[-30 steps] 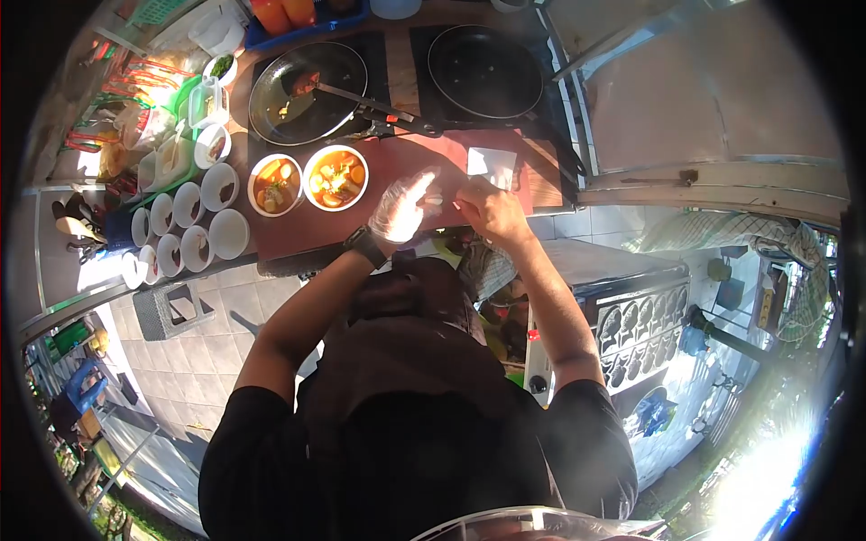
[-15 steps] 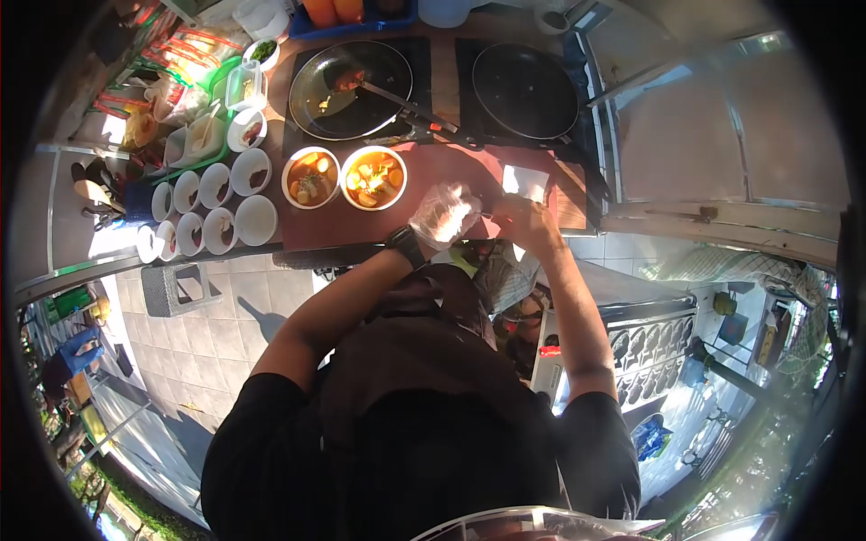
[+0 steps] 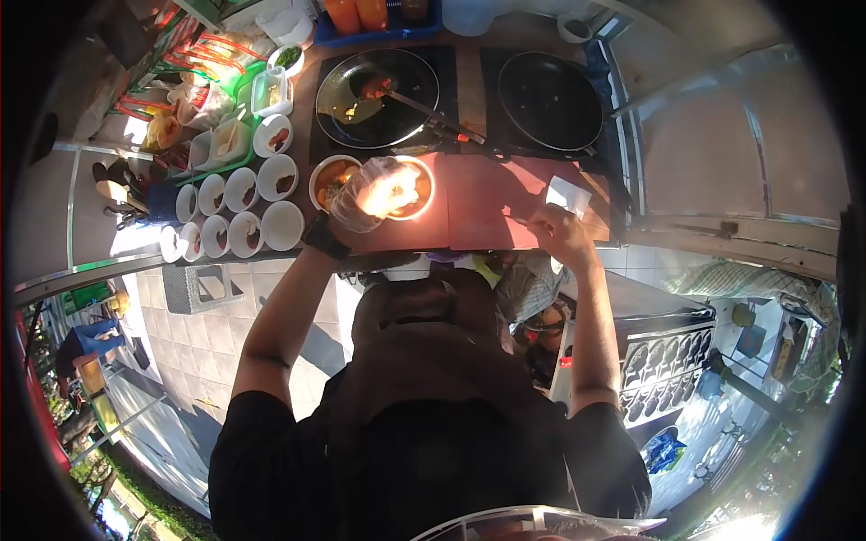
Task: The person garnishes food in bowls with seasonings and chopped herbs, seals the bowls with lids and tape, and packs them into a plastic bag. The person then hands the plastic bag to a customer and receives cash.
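My left hand point(image 3: 381, 197), in a clear plastic glove with a dark watch at the wrist, hovers over two white bowls of orange-red soup. It partly covers the left bowl point(image 3: 327, 183) and the right bowl point(image 3: 426, 184). Sun glare washes out its fingers, so whether it holds anything is unclear. Bare, my right hand point(image 3: 561, 234) is closed over the right part of the reddish board point(image 3: 483, 203). A small pale tip pokes out from its fingers; I cannot make out what it is. Just beyond that hand lies a white paper-like piece point(image 3: 568, 194).
Behind the board, a frying pan point(image 3: 338, 86) holds sauce and a spatula point(image 3: 437, 117). A second dark pan point(image 3: 550, 99) stands to its right. Several white cups point(image 3: 281, 225) and a green tray point(image 3: 244, 149) with containers are at left. Orange bottles point(image 3: 372, 13) stand behind.
My left hand has moved left from the board to above the soup bowls. My right hand stays near the white piece, a little farther right. The whole view has shifted slightly.
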{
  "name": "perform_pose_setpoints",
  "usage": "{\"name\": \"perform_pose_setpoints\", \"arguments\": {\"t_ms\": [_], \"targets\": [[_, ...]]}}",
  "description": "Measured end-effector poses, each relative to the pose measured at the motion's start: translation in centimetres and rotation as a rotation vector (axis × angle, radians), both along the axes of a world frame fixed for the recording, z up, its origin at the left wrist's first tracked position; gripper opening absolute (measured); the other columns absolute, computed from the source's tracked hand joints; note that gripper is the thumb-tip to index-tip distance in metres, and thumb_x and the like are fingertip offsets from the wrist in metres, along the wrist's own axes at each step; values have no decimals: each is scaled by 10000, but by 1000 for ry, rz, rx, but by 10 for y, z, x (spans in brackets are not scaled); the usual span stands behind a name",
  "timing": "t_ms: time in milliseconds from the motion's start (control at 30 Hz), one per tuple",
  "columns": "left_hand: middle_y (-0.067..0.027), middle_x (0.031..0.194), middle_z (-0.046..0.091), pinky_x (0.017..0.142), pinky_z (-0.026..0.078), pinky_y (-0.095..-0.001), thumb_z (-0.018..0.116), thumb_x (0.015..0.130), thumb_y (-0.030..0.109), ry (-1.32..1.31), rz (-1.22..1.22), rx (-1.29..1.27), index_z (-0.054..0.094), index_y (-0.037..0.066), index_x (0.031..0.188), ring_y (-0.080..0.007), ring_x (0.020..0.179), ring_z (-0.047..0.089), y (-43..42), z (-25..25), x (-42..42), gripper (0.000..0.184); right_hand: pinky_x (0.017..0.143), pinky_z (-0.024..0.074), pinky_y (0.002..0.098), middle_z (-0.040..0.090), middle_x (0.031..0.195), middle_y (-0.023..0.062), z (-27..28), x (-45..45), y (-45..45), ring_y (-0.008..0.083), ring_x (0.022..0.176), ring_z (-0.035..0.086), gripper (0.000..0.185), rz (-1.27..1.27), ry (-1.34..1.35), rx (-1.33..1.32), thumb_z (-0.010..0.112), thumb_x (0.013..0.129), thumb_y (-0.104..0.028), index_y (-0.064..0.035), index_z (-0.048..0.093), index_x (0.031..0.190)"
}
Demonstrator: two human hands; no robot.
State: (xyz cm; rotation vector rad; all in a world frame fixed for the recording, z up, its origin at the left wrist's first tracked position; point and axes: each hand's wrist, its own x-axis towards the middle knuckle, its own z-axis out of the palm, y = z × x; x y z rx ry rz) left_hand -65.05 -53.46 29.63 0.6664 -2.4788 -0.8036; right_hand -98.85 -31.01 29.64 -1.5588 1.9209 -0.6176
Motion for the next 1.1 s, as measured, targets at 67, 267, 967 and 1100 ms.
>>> {"name": "perform_pose_setpoints", "arguments": {"t_ms": [67, 267, 967, 1100], "targets": [[-138, 1108, 723, 872, 587, -434, 776, 885, 169, -110, -73, -49, 732, 61, 1079, -332, 986, 707, -10, -9, 3, 226, 753, 567, 378, 731, 944, 109, 1, 6, -3, 266, 849, 736, 87, 14, -5, -16, 740, 921, -90, -35, 733, 988], [-159, 1124, 715, 806, 605, -432, 763, 887, 157, -45, -233, -43, 738, 52, 1045, -336, 923, 715, -19, -6, -1, 191, 751, 566, 372, 723, 929, 99, 8, 10, 0, 254, 848, 741, 81, -13, 10, -14, 733, 921, -88, -38, 732, 984], [-145, 1164, 770, 965, 588, -387, 640, 1000, 107, -9, -461, 61, 754, 29, 1206, -300, 1072, 743, -35, 1, 6, 248, 770, 569, 386, 737, 954, 105, 0, 18, 12, 271, 859, 740, 92, -60, 5, -22, 741, 917, -99, -49, 737, 994], [-148, 1190, 769, 981, 585, -389, 649, 980, 89, -64, -483, -40, 754, 37, 1204, -306, 1090, 742, -41, -13, 10, 253, 760, 568, 378, 736, 946, 110, -2, 18, 12, 266, 859, 741, 101, -58, 1, -14, 747, 924, -107, -42, 735, 1001]]}}
